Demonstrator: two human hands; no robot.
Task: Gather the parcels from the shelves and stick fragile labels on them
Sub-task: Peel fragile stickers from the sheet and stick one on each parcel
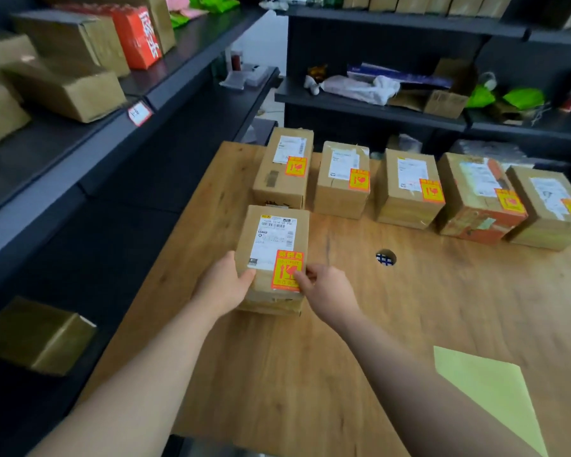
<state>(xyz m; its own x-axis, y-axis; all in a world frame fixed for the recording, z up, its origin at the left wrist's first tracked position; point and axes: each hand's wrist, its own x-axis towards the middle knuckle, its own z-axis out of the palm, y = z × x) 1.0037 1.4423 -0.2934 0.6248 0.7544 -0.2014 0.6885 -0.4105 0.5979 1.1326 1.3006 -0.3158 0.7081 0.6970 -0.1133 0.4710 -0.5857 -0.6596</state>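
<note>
**Surface**: wooden, with a round hole right of centre.

**Parcel**: brown cardboard, lying flat at the left of the surface, nearer than the others. It has a white shipping slip on top. An orange fragile label is stuck at the near right corner of the top.

**Left hand**: grips the parcel's near left corner, with the thumb on the top face and the fingers curled round the side.

**Right hand**: holds the parcel's near right edge. The thumb lies on the fragile label and the other fingers are bent against the edge. Whether the thumb presses down cannot be told.

**Row of five boxes**: set side by side along the far edge of the surface, just beyond the parcel. Each has a white slip and an orange sticker on top.

**Yellow-green sheet**: lies flat at the near right of the surface.

**Left shelves**: dark.
- Brown cartons
- A red carton with white characters
- A small tag on the front rail
- One more carton on a lower level, near left

**Far shelves**: dark.
- A white bag
- An open carton
- Green bags
</note>
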